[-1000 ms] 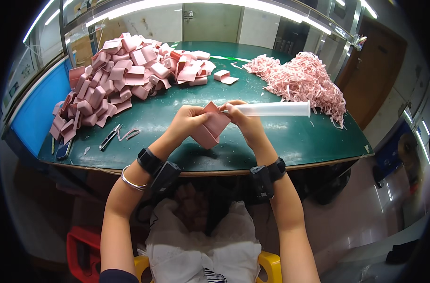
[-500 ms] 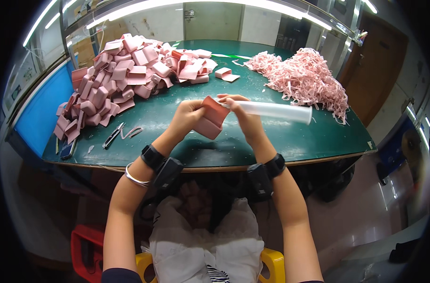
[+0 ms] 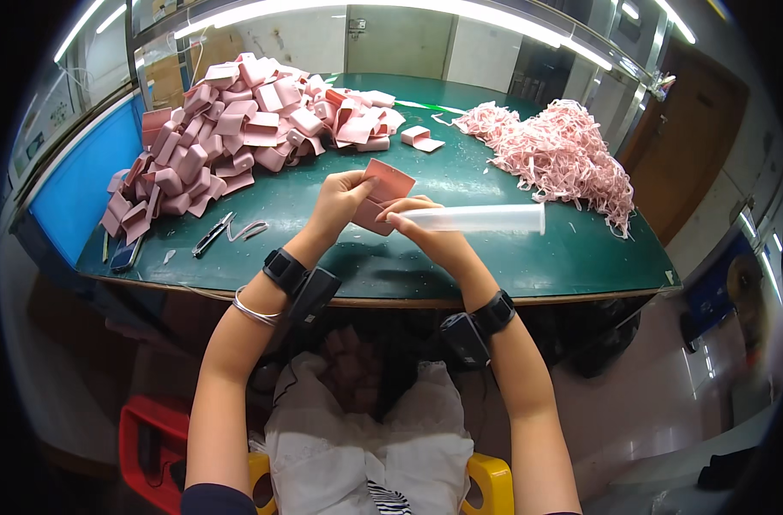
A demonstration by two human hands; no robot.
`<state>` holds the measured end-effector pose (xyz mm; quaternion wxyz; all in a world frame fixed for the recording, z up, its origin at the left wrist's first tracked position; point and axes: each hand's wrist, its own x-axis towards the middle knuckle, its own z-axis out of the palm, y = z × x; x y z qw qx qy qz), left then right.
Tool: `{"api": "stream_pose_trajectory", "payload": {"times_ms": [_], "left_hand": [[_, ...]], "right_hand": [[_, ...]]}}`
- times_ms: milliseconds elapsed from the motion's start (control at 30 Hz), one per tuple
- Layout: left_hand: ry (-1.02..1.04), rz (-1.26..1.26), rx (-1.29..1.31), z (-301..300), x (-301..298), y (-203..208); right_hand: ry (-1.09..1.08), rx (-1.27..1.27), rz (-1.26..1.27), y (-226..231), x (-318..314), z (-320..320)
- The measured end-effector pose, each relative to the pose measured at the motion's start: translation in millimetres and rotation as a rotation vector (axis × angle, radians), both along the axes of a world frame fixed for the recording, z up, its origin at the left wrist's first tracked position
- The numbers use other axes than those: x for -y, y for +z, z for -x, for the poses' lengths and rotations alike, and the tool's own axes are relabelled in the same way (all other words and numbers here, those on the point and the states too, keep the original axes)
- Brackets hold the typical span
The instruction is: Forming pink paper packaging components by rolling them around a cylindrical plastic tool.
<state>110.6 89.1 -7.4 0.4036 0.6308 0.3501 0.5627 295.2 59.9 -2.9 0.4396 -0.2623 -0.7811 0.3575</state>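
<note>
Over the near middle of the green table [image 3: 460, 279], my left hand [image 3: 333, 206] grips a small pink pouch-like case [image 3: 393, 178] by its left side, thumb on the raised flap. My right hand [image 3: 432, 232] is closed around a translucent white tube [image 3: 504, 218] with a flanged end pointing right. The right fingertips touch the case's lower right part. Whatever tip the tube has is hidden behind the right fingers.
A big heap of pink cases [image 3: 228, 129] covers the table's left side; one case [image 3: 421, 139] lies apart. Pink shredded strips [image 3: 571, 159] are piled at right. A utility knife [image 3: 212, 235], a loose pink strip [image 3: 252, 230] and a phone [image 3: 127, 256] lie near the left front edge.
The case has turned so its flap stands up and faces me. My right hand has moved slightly lower against it, and the tube has swung nearly level and shifted left.
</note>
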Motion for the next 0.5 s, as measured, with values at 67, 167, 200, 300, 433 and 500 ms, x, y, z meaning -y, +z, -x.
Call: {"api": "stream_pose_trajectory", "payload": {"times_ms": [67,167,200,300,433,500], "left_hand": [[-0.012,0.009,0.010,-1.6,-0.2,-0.1],[-0.035,0.027,0.027,-4.5,0.2,-0.3],[-0.027,0.025,0.040,-5.8,0.9,-0.3],[-0.012,0.022,0.070,-7.4,1.6,-1.2],[0.012,0.014,0.009,-5.3,0.8,-1.2],[0.002,0.043,-0.009,-5.5,2.2,-0.7]], "right_hand": [[-0.076,0.121,-0.106,-0.4,1.4,0.5],[-0.052,0.034,0.061,-1.4,-0.1,-1.6],[-0.050,0.034,0.061,-1.1,-0.5,-1.8],[0.045,-0.114,0.147,-0.3,-2.0,-2.0],[0.004,-0.138,0.163,3.1,-1.8,-1.4],[0.008,-0.132,0.156,2.0,-3.4,-1.6]]}}
